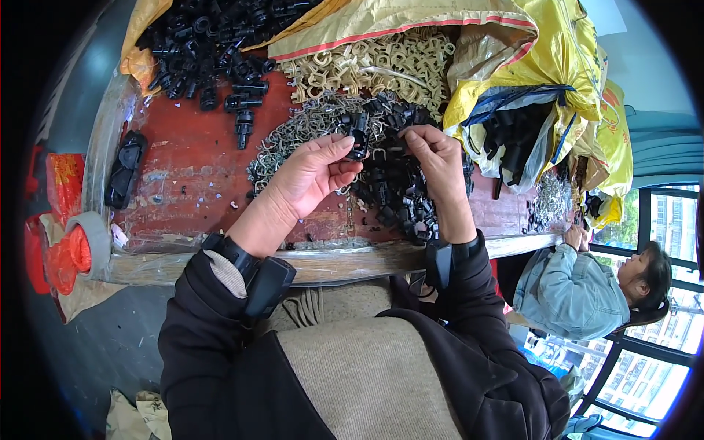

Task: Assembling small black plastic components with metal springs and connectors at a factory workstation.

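Gripping black fitting (358,136) with left hand (312,172) over scuffed red counter (176,183). Right hand (438,158): can't tell grip. Windows (667,378), teal curtain (664,150) at right.

From here the left hand (314,174) covers part of the 1 black fitting (358,130) it holds, and whether the right hand (440,160) pinches anything is too small to tell. The heap of black parts (202,48) at the far side runs out of view at the top, and whatever lies at the co-worker's hands (576,237), off to the right, is too small for me to make out.
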`<state>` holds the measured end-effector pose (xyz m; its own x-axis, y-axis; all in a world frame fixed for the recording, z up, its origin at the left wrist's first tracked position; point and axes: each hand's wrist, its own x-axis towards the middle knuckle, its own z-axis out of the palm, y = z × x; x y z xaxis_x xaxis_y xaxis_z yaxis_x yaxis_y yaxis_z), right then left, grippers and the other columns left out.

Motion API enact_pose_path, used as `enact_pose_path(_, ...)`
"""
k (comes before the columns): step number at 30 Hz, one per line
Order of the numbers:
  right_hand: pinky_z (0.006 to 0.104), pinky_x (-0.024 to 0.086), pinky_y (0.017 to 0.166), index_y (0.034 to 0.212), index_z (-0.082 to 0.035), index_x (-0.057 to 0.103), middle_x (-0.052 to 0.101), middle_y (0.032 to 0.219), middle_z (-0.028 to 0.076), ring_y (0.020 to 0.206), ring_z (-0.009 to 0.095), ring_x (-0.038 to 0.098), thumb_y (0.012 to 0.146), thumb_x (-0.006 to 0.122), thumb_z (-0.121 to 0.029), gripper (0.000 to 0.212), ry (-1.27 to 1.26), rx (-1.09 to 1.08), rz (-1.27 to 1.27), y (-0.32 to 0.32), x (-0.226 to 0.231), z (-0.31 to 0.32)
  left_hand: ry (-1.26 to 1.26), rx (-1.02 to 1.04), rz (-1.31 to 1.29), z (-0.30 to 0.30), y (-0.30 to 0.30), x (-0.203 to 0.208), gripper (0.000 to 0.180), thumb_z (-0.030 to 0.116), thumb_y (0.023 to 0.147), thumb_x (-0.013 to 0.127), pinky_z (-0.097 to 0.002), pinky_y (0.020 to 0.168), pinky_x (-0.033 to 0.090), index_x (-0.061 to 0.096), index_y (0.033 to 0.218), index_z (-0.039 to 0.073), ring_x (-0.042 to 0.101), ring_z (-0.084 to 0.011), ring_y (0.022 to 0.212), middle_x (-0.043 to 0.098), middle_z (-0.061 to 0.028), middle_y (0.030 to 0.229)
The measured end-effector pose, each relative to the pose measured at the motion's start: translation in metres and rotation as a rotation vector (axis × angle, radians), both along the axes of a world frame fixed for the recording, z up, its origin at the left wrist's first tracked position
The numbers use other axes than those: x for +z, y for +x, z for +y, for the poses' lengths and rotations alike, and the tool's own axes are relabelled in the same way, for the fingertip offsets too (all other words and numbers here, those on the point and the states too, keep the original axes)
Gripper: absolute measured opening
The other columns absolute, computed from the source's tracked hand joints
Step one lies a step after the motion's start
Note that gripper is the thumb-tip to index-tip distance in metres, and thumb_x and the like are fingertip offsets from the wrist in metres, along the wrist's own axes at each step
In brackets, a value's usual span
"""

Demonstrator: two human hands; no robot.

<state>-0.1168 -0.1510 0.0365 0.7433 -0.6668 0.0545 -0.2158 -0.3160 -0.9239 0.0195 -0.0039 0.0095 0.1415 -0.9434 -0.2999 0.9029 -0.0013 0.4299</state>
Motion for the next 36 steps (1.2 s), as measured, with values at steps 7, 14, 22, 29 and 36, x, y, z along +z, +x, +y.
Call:
enact_pose_path(7,0.0168,0.036,0.054,0.080,0.001,0.058,0.053,0.066,-0.001,0.058,0.005,0.044,0.078,0.054,-0.011,0.013,0.212,-0.022,-0.071,0.000,0.003,0.020,-0.019,0.003,-0.099,0.000,-0.004,0.001,0.015,0.015,0.078,0.054,-0.0241,0.067,0.046,0.052,0.091,0.007,0.056,-0.0145,0.079,0.058,-0.0051,0.087)
enact_pose_path(14,0.0210,0.037,0.052,0.079,-0.003,0.057,0.053,0.071,0.003,0.058,0.014,0.051,0.071,0.058,-0.009,0.010,-0.570,0.052,0.150,0.003,0.001,0.015,-0.077,-0.028,-0.083,-0.001,-0.001,-0.003,0.014,0.015,0.078,0.054,-0.0248,0.068,0.045,0.052,0.090,0.008,0.056,-0.0146,0.079,0.058,-0.0053,0.088)
enact_pose_path(22,0.0331,0.037,0.062,0.073,-0.004,0.053,0.049,0.074,0.008,0.073,0.027,0.047,0.064,0.059,-0.006,0.011,-0.763,0.182,0.269,0.008,-0.006,0.016,-0.075,-0.030,-0.091,0.000,0.000,-0.004,0.016,0.017,0.078,0.054,-0.0232,0.067,0.045,0.052,0.090,0.007,0.056,-0.0140,0.079,0.057,-0.0075,0.088)
enact_pose_path(29,0.0341,0.036,0.063,0.074,-0.005,0.054,0.049,0.074,0.006,0.072,0.026,0.047,0.064,0.060,-0.009,0.013,-0.717,0.193,0.229,0.003,-0.001,0.015,-0.073,-0.025,-0.084,0.000,0.000,-0.004,0.017,0.017,0.078,0.054,-0.0231,0.067,0.045,0.052,0.091,0.006,0.055,-0.0139,0.079,0.057,-0.0076,0.089)
enact_pose_path(36,0.0334,0.037,0.062,0.076,-0.006,0.055,0.049,0.075,0.006,0.072,0.025,0.047,0.065,0.060,-0.009,0.013,-0.969,0.266,0.350,0.005,-0.002,0.027,-0.074,-0.021,-0.091,-0.001,0.001,-0.002,0.018,0.017,0.078,0.055,-0.0233,0.067,0.045,0.052,0.091,0.006,0.055,-0.0136,0.078,0.057,-0.0074,0.088)
